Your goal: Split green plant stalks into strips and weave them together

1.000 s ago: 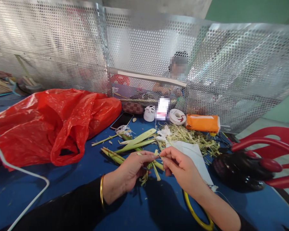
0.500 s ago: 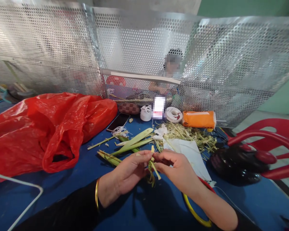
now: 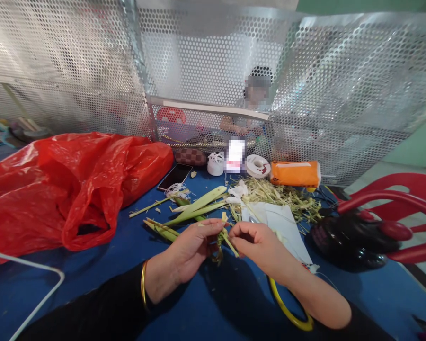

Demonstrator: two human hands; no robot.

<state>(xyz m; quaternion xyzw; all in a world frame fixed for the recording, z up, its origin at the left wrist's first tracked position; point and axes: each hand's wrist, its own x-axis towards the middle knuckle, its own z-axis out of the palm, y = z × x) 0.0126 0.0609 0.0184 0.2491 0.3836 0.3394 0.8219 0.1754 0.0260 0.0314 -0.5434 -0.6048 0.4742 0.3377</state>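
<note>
My left hand point(image 3: 188, 253), a gold bangle at its wrist, is closed on a small braided piece of green plant strips point(image 3: 219, 240). A pale strip end sticks up above its thumb. My right hand point(image 3: 264, 244) is curled in a pinch at a pale strip point(image 3: 231, 245) that slants down from the braid. Its fingertips are partly hidden, but they appear to touch the strip. Beyond my left hand lie long green leaf stalks point(image 3: 199, 206), and a cut bundle point(image 3: 161, 229) lies beside its knuckles.
A red plastic bag point(image 3: 74, 189) fills the left. Shredded plant strips point(image 3: 284, 196), white paper point(image 3: 287, 227), a ribbon spool point(image 3: 258, 166) and an orange packet point(image 3: 295, 174) lie behind. A black, red-handled kettle point(image 3: 351, 246) stands right; a yellow ring point(image 3: 287, 310) lies under my right forearm. Someone sits behind the mesh point(image 3: 199, 61).
My right fingers have shifted slightly away from the braid, along the pale strip. My left hand keeps its hold. The view has tilted down a little.
</note>
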